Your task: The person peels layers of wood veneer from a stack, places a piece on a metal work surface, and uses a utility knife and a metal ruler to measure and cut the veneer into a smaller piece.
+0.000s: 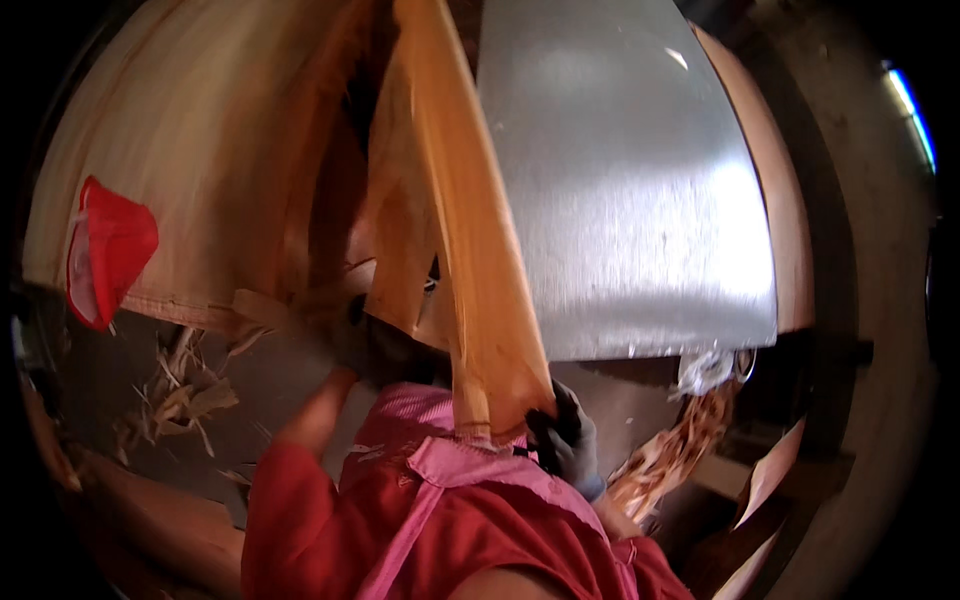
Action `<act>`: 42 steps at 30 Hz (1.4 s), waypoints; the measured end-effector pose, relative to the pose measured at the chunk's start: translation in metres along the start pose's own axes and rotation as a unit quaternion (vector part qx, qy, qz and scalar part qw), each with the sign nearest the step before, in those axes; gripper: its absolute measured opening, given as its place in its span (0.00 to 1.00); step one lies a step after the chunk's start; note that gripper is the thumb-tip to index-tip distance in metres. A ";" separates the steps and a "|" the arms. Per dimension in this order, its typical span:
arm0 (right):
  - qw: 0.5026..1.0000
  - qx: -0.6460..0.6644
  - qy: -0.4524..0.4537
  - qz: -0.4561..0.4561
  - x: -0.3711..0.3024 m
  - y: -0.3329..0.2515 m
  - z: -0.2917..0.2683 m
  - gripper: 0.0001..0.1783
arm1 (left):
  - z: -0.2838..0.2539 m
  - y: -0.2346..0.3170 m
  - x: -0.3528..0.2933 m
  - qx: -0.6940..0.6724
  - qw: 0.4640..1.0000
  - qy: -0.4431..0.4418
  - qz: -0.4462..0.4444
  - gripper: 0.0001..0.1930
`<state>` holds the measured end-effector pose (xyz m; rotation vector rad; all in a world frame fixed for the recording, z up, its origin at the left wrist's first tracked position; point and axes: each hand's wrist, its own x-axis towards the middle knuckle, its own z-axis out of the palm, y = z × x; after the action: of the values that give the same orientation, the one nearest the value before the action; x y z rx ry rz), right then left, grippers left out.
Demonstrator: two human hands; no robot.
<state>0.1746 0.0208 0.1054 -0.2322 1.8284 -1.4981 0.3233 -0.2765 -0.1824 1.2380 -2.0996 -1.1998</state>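
Observation:
A long orange-brown strip of wood veneer (470,220) stretches from the far side down to my waist, and its near end lies against my pink apron (580,480). My right hand (572,440), in a grey and black glove, grips the right edge of that near end. My left hand (375,345), in a dark glove, is just left of the strip, by the lower edge of a smaller veneer piece (400,230). Shadow and blur hide its fingers, so I cannot make out whether it holds anything.
To the right lies a shiny metal plate (630,200) with clear plastic (705,372) at its near edge. A broad stack of pale veneer sheets (200,150) fills the left, a red cap (115,250) on it. Veneer scraps (190,395) and curled strips (675,455) lie below.

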 end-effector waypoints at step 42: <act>0.983 0.065 -0.156 -0.068 -0.001 0.008 0.040 0.35 | -0.199 0.052 0.049 -0.234 0.968 0.068 -0.063 0.12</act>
<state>0.2031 -0.0066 0.0975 -0.5064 1.4855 -1.5694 0.4124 -0.3985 -0.0347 1.1990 -1.5357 -1.5075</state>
